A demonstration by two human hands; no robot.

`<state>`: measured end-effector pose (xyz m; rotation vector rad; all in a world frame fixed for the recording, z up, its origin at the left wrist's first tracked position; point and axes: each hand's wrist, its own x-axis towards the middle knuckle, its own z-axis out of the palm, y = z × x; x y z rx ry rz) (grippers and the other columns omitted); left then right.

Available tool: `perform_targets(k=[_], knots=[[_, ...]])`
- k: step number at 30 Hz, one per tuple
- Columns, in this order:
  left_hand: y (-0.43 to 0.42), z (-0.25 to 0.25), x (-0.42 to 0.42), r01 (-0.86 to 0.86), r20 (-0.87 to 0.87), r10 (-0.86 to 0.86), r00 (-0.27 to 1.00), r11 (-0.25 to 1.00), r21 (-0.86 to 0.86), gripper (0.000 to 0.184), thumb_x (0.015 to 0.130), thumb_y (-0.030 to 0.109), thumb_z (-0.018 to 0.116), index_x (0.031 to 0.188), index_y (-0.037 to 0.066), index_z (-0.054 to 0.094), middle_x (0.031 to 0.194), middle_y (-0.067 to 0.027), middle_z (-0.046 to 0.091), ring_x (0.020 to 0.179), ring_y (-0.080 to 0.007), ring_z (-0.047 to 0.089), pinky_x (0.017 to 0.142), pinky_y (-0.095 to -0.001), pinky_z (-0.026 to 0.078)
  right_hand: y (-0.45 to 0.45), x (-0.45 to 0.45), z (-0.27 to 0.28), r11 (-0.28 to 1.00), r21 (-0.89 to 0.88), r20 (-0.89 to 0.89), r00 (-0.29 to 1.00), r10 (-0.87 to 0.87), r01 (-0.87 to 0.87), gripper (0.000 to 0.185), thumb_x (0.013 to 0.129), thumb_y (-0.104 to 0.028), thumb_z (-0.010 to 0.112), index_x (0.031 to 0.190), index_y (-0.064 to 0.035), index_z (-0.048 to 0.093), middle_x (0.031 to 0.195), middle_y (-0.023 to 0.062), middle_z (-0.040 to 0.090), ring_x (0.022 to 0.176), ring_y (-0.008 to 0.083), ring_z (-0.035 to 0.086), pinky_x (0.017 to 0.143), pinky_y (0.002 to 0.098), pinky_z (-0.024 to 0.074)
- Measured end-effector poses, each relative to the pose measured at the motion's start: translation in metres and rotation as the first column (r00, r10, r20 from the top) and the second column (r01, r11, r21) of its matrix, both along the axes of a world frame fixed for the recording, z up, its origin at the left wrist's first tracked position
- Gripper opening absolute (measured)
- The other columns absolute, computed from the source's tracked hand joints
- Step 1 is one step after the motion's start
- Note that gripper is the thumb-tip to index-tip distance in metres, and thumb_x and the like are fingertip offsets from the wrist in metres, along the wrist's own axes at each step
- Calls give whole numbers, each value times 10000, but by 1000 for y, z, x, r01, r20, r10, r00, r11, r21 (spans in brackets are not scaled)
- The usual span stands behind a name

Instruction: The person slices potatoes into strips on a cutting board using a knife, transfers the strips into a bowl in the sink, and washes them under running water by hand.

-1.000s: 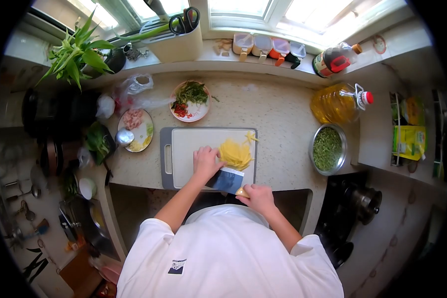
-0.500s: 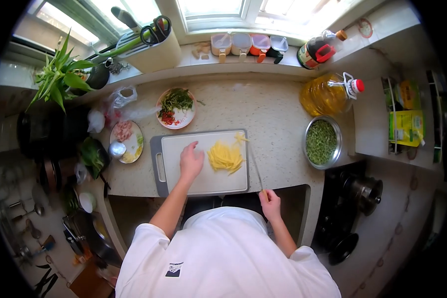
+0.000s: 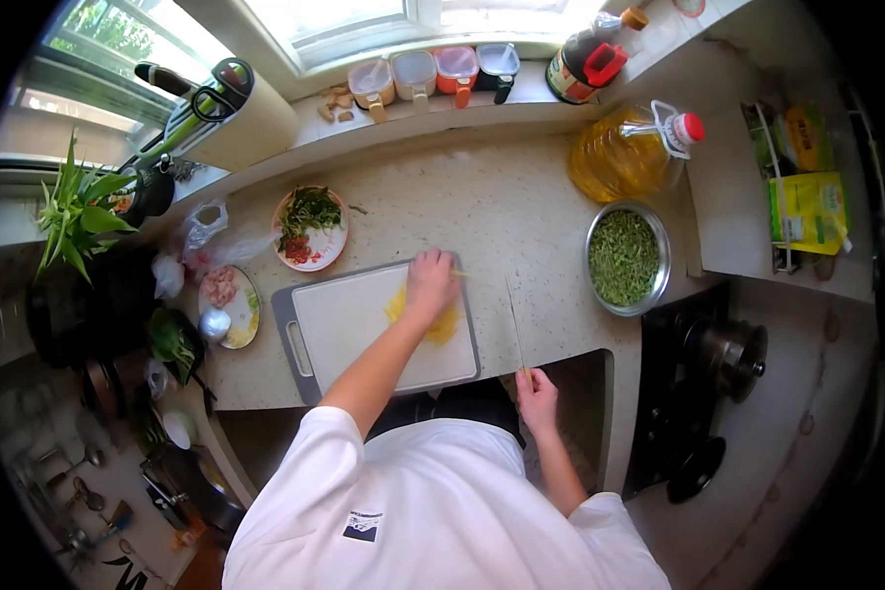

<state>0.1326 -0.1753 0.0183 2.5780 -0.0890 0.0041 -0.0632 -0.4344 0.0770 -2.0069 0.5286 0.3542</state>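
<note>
Thin yellow vegetable strips (image 3: 444,327) lie in a pile on the right half of a white cutting board (image 3: 349,334) with a grey edge. Over the upper end of this pile is my left hand (image 3: 431,283), fingers bent together around a few strips near the board's top right corner; one strip pokes out beside the fingertips. That hand hides part of the pile. My right hand (image 3: 537,395) is wrapped round the handle of a knife (image 3: 516,324) at the counter's front edge. The blade points away from me, seen nearly edge-on, to the right of the board.
Behind the board stands a plate (image 3: 329,251) of chopped greens and red pepper. Left of it is a plate (image 3: 251,329) with meat and a metal spoon. A steel bowl (image 3: 662,258) of chopped greens and an oil jug (image 3: 615,162) stand right, near the stove (image 3: 659,413).
My left hand has moved right and away from me, from the bare board onto the strips, and its fingers have closed. My right hand still holds the knife. The camera view has turned slightly.
</note>
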Motion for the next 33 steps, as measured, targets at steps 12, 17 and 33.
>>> perform_targets(k=[12,17,33], knots=[[61,45,-59,0,173,24,985,990,-138,290,772,115,741,1057,83,704,1033,-135,622,951,-317,613,887,-440,531,32,-3,0,895,425,-290,957,-9,137,190,1033,-226,673,973,-46,653,643,-27,551,508,65,508,436,247,404],[95,10,-114,-538,-259,492,831,830,-148,564,816,156,753,1344,54,583,1115,-113,583,899,-243,594,883,-381,535,51,1,-3,937,336,-342,939,27,96,241,1056,-261,625,911,-71,594,613,-9,530,452,92,490,400,265,387],[11,50,-101,-142,-126,167,978,973,184,907,719,369,823,1539,185,484,1536,-176,397,1444,-405,345,1211,-602,236,45,-18,-22,835,452,-326,929,-174,315,284,1084,-283,581,891,-76,580,627,15,556,458,99,506,409,256,420]])
